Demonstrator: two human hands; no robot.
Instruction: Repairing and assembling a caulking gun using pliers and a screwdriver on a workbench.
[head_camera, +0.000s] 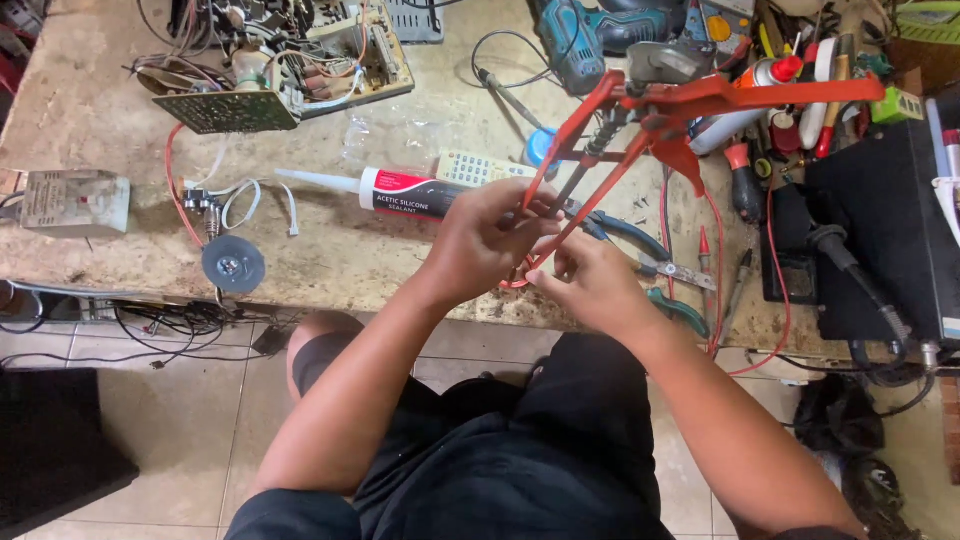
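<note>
Your left hand is curled shut around the red frame of the caulking gun, fingers wrapped over its two thin rails near their lower end. Your right hand sits just beside it and slightly nearer to you, fingers pinched narrow on the same end of the frame, where a small red ring shows between your hands. Both forearms reach in from below and meet over the near edge of the tabletop, wrists bent inward. The gun slants up and away from your hands to the right, its handle above the clutter of tools. A sealant cartridge lies just beyond your left hand, nozzle pointing left. Pliers lie just past your right hand. The barest room lies left of your left hand, near a grey disc.
</note>
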